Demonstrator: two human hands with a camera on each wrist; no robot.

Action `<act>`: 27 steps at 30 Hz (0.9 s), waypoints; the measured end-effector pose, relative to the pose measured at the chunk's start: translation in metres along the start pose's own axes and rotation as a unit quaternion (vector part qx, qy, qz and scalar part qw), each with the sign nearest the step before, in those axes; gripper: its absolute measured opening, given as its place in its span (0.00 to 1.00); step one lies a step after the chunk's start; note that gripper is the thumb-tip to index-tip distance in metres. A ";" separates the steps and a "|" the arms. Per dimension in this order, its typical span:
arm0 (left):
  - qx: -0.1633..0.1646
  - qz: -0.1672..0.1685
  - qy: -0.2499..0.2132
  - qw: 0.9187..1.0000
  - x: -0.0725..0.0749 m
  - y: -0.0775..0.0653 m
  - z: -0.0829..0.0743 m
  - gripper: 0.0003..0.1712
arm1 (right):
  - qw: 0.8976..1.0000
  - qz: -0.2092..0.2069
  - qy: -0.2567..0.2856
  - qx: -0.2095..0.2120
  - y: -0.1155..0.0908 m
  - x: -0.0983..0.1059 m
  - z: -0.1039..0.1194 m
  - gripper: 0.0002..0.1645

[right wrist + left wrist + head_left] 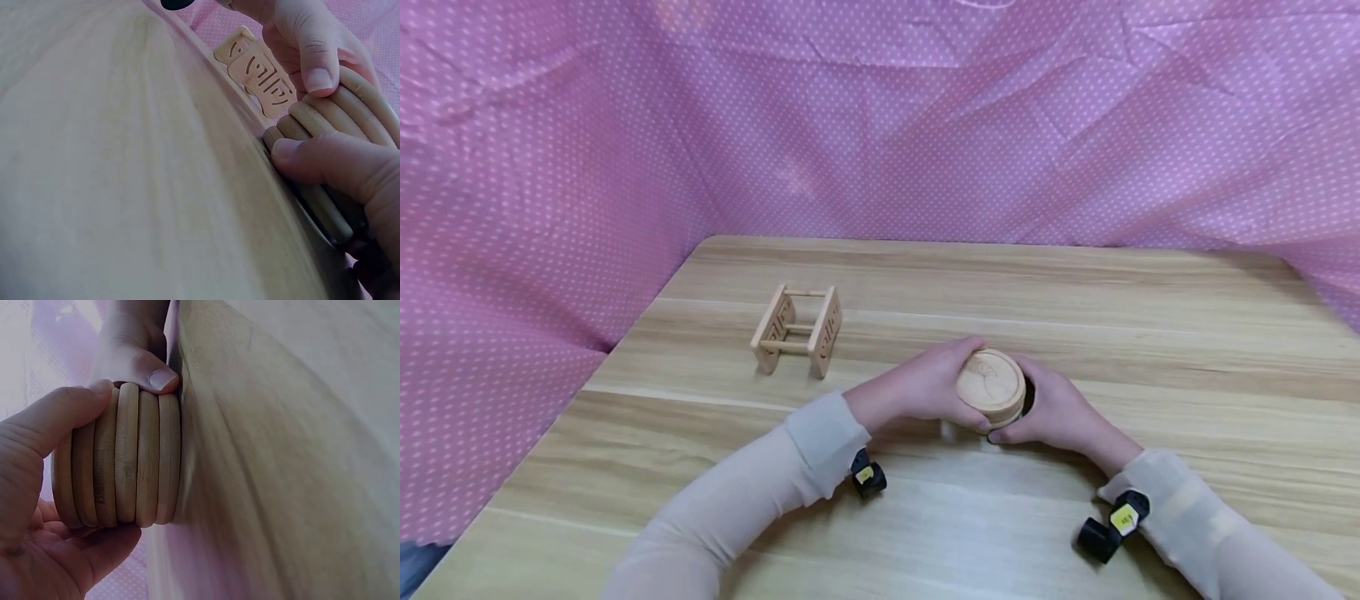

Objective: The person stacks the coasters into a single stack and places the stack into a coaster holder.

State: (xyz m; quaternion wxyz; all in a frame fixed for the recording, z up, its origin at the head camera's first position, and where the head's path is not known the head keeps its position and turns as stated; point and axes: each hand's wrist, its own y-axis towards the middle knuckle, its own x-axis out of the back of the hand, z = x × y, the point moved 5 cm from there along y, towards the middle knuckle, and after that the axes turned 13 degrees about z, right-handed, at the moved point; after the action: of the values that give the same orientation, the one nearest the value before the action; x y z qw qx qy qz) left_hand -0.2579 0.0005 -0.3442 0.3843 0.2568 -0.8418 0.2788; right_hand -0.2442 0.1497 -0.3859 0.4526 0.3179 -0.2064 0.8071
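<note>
Several round wooden coasters (991,382) are stacked on the table, and the top one bears an engraved line drawing. From the left side my left hand (934,387) grips the stack, its thumb along the upper discs. My right hand (1058,410) holds the stack from the right, with the thumb low on the near side. In the left wrist view the edges of the coasters (127,462) line up closely, and the lowest is right at the tabletop. A dark patch shows between the right palm and the stack.
A small wooden rack (796,331) with cut-out side panels and thin crossbars stands to the left of the hands. Wood-grain boards form the table (1150,317). Pink dotted cloth (880,125) hangs behind and at the sides.
</note>
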 end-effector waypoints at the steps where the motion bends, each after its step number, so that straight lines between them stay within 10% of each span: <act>1: -0.002 -0.002 -0.001 1.000 0.000 -0.001 0.000 0.60 | 1.000 -0.002 -0.004 0.001 0.000 0.000 0.001 0.59; 27: -0.051 -0.062 -0.052 0.995 -0.001 -0.013 0.013 0.57 | 0.999 -0.005 0.015 0.048 0.001 0.001 0.008 0.55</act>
State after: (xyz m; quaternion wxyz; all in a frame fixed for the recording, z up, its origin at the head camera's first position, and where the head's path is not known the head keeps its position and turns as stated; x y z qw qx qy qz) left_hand -0.2558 -0.0173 -0.3485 0.3688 0.3025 -0.8566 0.1969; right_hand -0.2426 0.1454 -0.3798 0.4439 0.3285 -0.1592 0.8183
